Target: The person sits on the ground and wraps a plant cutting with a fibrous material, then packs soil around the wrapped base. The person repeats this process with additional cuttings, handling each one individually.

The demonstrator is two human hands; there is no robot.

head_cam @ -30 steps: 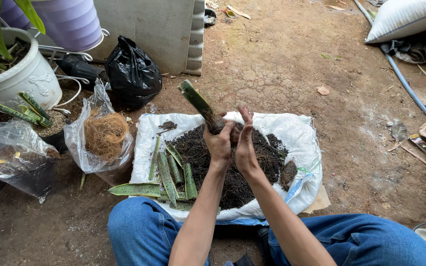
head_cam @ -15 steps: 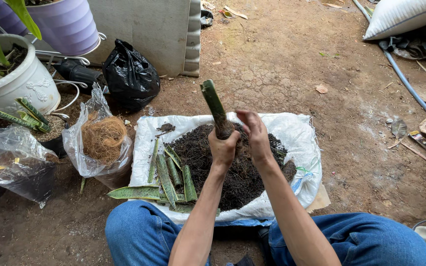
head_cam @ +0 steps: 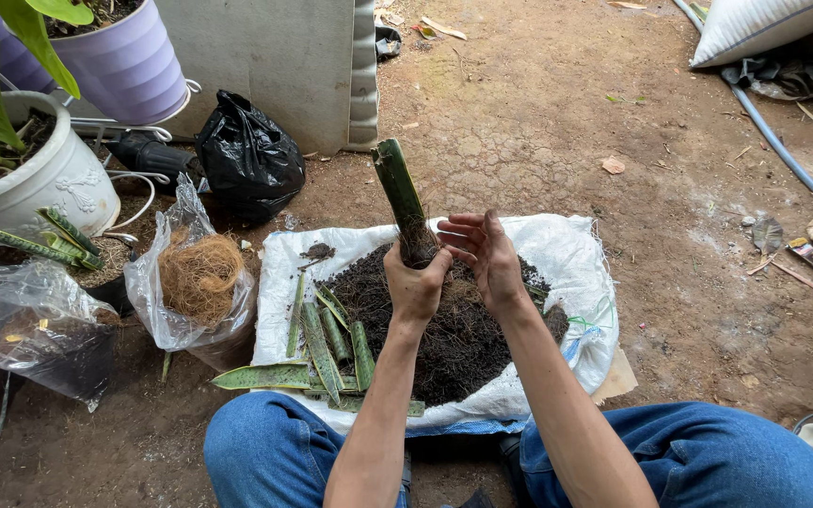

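Below, white sack (head_cam: 576,273) holds dark soil (head_cam: 463,339).

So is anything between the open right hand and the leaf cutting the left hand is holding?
Nothing visible. The left hand grips the cutting upright above the soil. The right hand is open beside it, fingertips close to the stem with only a bare gap between.

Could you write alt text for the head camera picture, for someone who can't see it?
A seated person's left hand grips a cut green leaf stalk upright over dark soil heaped on a white sack; the open right hand hovers beside it.
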